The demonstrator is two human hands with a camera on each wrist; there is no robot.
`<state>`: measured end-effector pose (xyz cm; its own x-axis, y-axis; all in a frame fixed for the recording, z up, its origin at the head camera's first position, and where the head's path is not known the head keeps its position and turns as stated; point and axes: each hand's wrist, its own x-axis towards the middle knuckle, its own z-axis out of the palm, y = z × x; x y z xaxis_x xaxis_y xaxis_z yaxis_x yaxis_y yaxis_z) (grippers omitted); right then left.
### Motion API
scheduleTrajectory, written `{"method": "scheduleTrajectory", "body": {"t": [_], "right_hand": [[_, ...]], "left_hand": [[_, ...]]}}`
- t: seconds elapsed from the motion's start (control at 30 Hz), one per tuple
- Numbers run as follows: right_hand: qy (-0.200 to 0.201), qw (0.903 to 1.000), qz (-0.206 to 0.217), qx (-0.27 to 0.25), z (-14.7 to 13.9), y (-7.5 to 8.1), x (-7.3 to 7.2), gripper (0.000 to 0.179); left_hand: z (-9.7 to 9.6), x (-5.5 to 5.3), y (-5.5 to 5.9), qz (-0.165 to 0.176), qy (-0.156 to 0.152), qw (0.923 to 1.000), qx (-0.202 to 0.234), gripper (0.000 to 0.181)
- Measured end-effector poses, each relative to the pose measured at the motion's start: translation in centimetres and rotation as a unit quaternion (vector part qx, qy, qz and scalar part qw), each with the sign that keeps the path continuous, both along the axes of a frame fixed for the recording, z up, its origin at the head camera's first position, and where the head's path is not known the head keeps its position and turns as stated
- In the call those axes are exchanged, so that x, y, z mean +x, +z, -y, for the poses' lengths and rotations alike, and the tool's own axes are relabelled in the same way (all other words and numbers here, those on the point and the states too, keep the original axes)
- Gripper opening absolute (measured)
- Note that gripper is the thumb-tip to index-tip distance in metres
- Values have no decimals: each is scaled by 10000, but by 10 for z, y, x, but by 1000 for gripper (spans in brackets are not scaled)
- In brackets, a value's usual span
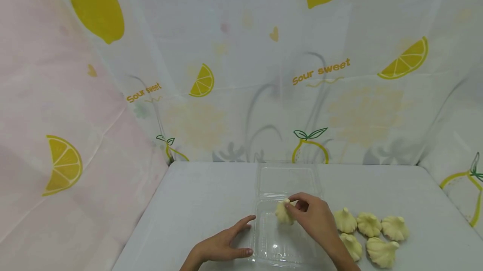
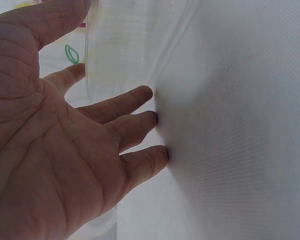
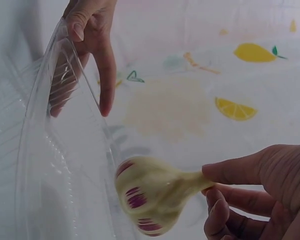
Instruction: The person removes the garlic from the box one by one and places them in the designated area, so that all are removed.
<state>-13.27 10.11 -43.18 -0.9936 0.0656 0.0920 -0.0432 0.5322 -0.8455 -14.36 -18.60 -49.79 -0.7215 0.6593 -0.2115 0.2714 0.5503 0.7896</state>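
Note:
Between thumb and fingers, my right hand pinches a garlic bulb by its stem. Purple streaks mark the pale bulb's underside in the right wrist view. In the head view it overlaps the far part of a clear plastic box, whose hinged lid lies folded back. My left hand is spread at the box's left side, thumb and index finger at its rim. The left wrist view shows the other fingertips down at the white table.
Several more garlic bulbs sit in two rows on the white table, right of the box. Behind the table hangs a lemon-print curtain, which also covers both sides.

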Motion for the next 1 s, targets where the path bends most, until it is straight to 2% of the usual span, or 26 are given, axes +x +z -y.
{"method": "scheduleTrajectory", "body": {"t": [0.47,1.0], "right_hand": [[-97,9997,-59,196,-27,12,2,16],[-57,9992,-48,394,-55,17,8,18]], "left_hand": [[0,-1,-2,9,-33,10000,-6,78],[-1,1,2,-39,27,10000,-87,78]]}}
